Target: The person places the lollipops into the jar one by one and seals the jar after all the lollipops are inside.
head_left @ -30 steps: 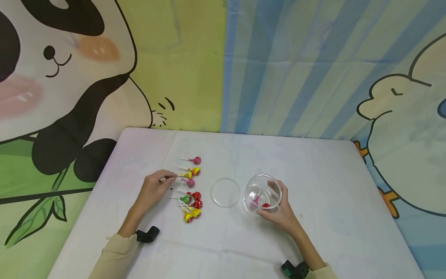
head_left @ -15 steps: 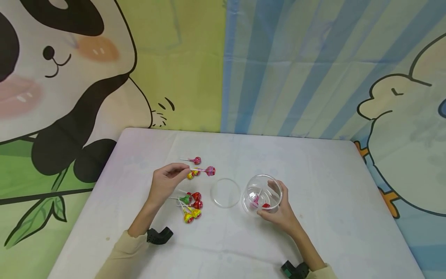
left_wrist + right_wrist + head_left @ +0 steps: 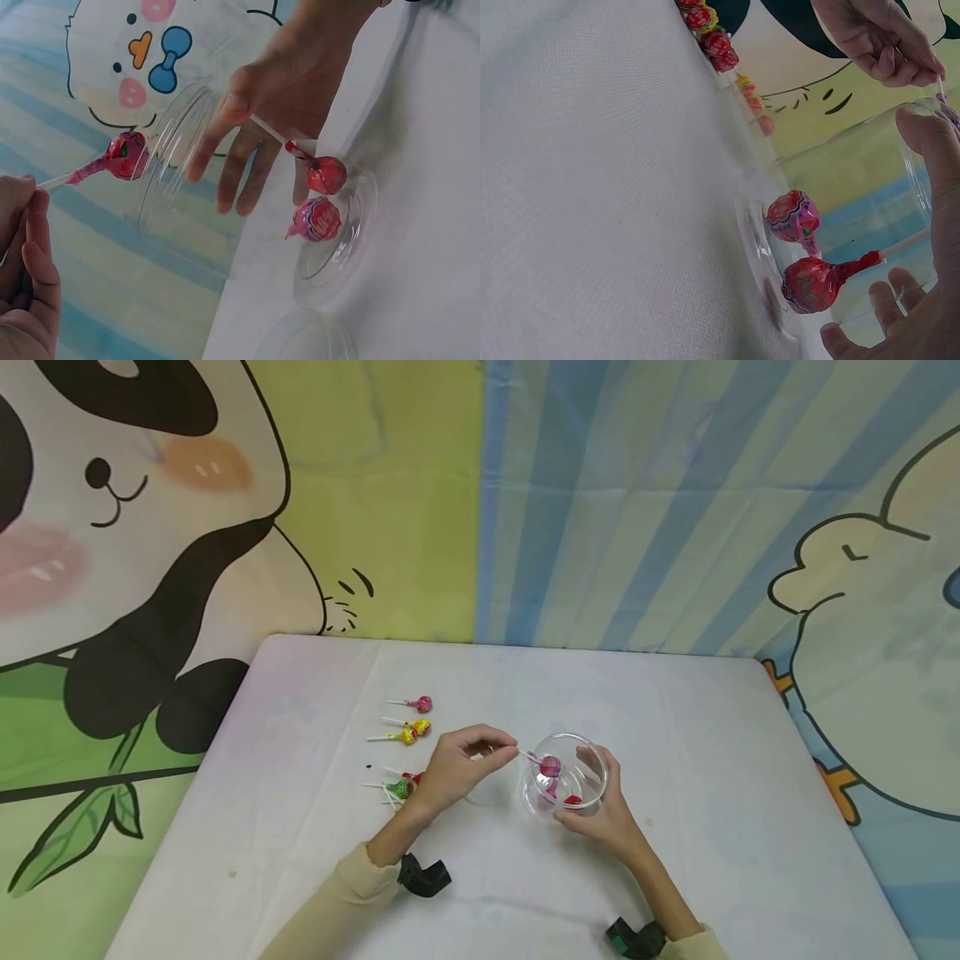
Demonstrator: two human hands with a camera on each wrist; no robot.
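Pinching the white stick of a pink lollipop (image 3: 550, 766), the left hand (image 3: 453, 768) holds the sweet's head just over the rim of the clear jar (image 3: 564, 777); its grip is narrow, thumb and fingertips closed on the stick end. The right hand (image 3: 609, 814) grips the jar from the side, fingers curled round the wall, tilting its mouth toward the left hand. The jar rests on the white bench (image 3: 675, 710) near the middle, slightly toward the near edge. Inside it lie two lollipops: a red one (image 3: 814, 283) and a pink one (image 3: 792, 215), both at the bottom. Loose lollipops (image 3: 415, 727) lie in a row toward the left edge, well apart from the jar. A clear lid (image 3: 307, 339) lies flat just beside the jar, partly hidden by the left hand in the head view.
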